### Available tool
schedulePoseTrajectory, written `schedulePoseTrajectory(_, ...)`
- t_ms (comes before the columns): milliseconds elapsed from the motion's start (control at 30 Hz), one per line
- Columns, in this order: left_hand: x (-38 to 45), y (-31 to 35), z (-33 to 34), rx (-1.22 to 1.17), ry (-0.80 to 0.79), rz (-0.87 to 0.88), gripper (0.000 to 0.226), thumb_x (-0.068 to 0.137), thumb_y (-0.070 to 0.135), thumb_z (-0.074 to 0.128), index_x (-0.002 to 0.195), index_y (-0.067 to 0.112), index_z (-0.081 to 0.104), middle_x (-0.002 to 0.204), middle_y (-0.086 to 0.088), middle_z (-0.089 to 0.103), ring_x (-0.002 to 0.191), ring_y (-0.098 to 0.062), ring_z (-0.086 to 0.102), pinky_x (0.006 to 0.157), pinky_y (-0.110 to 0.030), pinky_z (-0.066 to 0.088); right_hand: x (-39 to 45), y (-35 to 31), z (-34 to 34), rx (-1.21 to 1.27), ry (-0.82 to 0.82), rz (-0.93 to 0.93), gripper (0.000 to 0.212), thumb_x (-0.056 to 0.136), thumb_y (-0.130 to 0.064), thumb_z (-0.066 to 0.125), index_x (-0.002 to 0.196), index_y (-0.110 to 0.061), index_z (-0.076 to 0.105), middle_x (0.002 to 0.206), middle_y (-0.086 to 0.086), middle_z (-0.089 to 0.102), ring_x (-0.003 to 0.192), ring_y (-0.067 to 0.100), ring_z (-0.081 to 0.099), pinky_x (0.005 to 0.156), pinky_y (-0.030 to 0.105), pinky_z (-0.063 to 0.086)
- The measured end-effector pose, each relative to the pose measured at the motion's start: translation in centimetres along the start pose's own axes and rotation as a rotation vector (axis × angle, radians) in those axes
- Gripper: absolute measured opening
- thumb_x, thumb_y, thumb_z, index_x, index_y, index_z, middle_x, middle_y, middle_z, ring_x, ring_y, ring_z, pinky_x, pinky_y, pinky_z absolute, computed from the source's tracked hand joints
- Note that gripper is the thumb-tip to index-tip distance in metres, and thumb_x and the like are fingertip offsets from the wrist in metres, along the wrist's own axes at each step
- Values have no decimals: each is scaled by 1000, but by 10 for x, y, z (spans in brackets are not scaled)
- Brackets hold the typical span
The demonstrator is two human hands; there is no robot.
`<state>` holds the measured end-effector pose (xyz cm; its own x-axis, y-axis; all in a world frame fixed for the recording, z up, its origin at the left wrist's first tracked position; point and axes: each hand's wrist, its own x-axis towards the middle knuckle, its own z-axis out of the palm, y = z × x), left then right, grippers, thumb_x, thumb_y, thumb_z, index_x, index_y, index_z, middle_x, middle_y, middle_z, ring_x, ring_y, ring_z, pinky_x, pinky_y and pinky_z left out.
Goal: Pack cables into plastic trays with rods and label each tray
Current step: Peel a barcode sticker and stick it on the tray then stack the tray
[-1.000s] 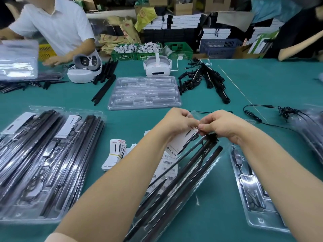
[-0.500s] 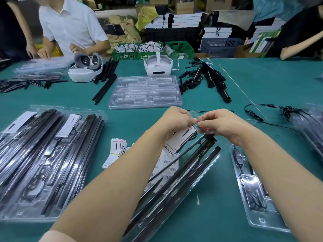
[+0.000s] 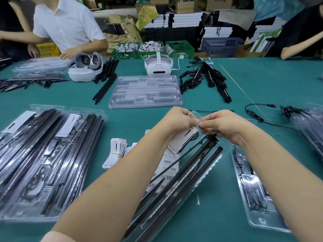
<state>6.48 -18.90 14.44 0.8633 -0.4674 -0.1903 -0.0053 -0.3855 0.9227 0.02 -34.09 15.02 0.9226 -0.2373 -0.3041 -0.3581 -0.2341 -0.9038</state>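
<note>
We are working on the clear plastic tray [image 3: 176,194] loaded with black rods [image 3: 185,179], lying on the green counter [image 3: 262,81] in front of us. Its long axis is running diagonally, near end low at the bottom centre, far end pointing up and right toward our hands. The far end looks lifted slightly off the counter, though we cannot tell for sure.

Our left hand [image 3: 181,121] is pinching the tray's top edge together with the white label card [image 3: 183,140]; our right hand [image 3: 225,124] is pinching the same clear edge from the other side, fingertips almost meeting. Both grips are clenched on the tray lip, probably so we are pressing the card in and snapping the top closed.

Just left of the tray, a banded stack of label cards [image 3: 116,151] is sitting within reach, with barcode sheets [image 3: 170,165] showing under the tray. Further left, finished trays [image 3: 43,163] are lying labelled. On the right, a tray with a coiled cable [image 3: 253,193] is waiting. Beyond, an empty tray stack [image 3: 145,91], loose rods [image 3: 106,84] and a headset [image 3: 158,66].
</note>
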Motion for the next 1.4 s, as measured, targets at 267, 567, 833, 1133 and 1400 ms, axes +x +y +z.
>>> schedulePoseTrajectory(267, -3, -1, 3, 34, -24, 16, 15, 85, 10, 74, 75, 14, 64, 75, -6, 63, 66, -20, 53, 64, -30, 47, -2, 7, 2, 87, 19, 30, 7, 84, -2, 73, 90, -4, 70, 67, 11, 72, 50, 7, 64, 40, 11, 39)
schedulePoseTrajectory(567, 2, -2, 1, 42, -29, 35, 13, 81, 10, 75, 74, 16, 66, 69, -1, 62, 62, -17, 52, 59, -26, 45, 2, 11, 3, 124, 38, -1, 8, 83, 1, 73, 90, -2, 71, 66, 11, 72, 55, 10, 67, 49, 14, 48)
schedulePoseTrajectory(833, -8, -6, -29, 254, -205, 10, 35, 92, 58, 60, 105, 26, 66, 99, 7, 68, 77, -11, 66, 58, -25, 51, -3, 20, -9, 151, 50, -68, 8, 86, -1, 71, 91, -7, 71, 70, 2, 71, 60, 8, 66, 53, 13, 49)
schedulePoseTrajectory(1133, -93, -71, -120, 286, -488, -36, 35, 87, 35, 70, 120, 26, 62, 109, -1, 74, 98, -25, 72, 85, -37, 58, -9, 38, -47, 336, 134, -167, 13, 89, -5, 64, 102, -6, 68, 81, 3, 72, 75, 11, 68, 77, 23, 54)
schedulePoseTrajectory(1400, -142, -123, -126, -501, -200, 57, 42, 82, 9, 72, 124, 11, 69, 124, -26, 65, 108, -48, 66, 89, -46, 57, 6, 45, -47, 431, 246, -246, 11, 87, -7, 69, 97, -11, 72, 80, 0, 75, 78, 11, 69, 75, 17, 55)
